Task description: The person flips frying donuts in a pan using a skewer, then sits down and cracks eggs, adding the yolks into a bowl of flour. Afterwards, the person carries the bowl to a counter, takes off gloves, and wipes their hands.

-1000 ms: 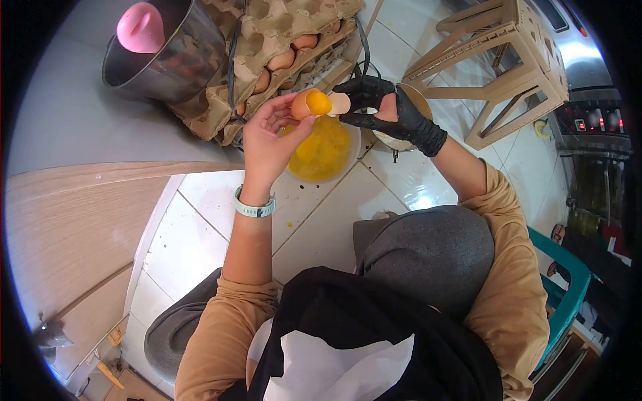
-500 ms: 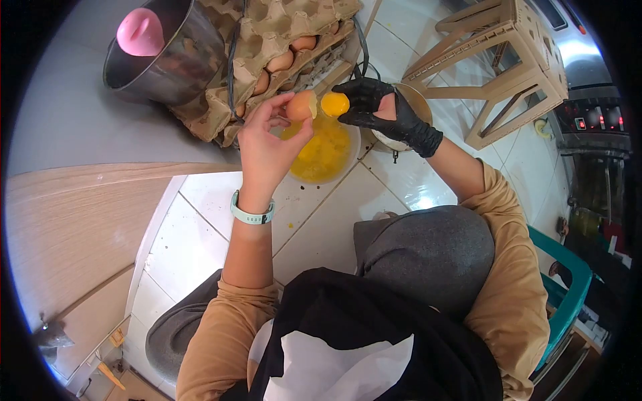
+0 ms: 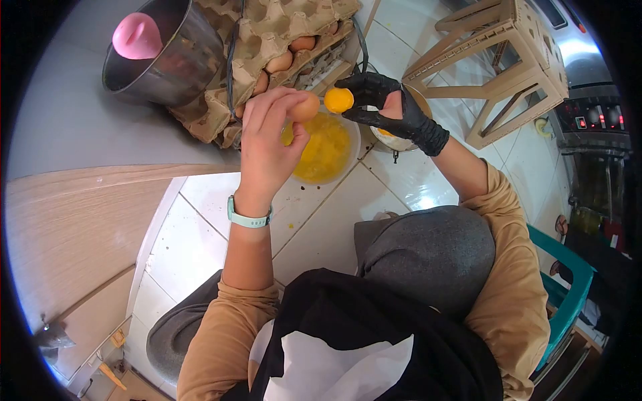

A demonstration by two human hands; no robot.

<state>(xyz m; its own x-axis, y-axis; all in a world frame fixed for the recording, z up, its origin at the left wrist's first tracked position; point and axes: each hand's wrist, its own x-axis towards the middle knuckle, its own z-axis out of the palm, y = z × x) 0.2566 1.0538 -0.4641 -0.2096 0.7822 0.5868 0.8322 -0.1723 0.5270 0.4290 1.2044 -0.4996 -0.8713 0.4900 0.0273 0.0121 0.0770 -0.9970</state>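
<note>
My left hand [image 3: 264, 137], bare with a mint band at the wrist, is closed around a brown eggshell piece [image 3: 305, 107]. My right hand [image 3: 398, 113], in a black glove, grips an eggshell half with a round orange-yellow yolk [image 3: 339, 100] showing at its opening. The two pieces are close together but apart. Below them on the floor is a clear bowl [image 3: 357, 144] of yellow egg liquid. Partly hidden under my right hand, a second round container [image 3: 422, 100] holds something white and a bit of yellow.
Stacked cardboard egg trays [image 3: 267, 30] with several brown eggs [image 3: 279, 62] stand beyond my left hand. Near them is a dark metal pot [image 3: 170, 70] with a pink object [image 3: 137, 35] at its rim. A beige folding stool [image 3: 508, 63] and a teal chair [image 3: 575, 267] are at right.
My left hand has turned over, so the eggshell's rounded outside now faces me. My right hand has shifted slightly right and tilted, with the yolk showing rounder.
</note>
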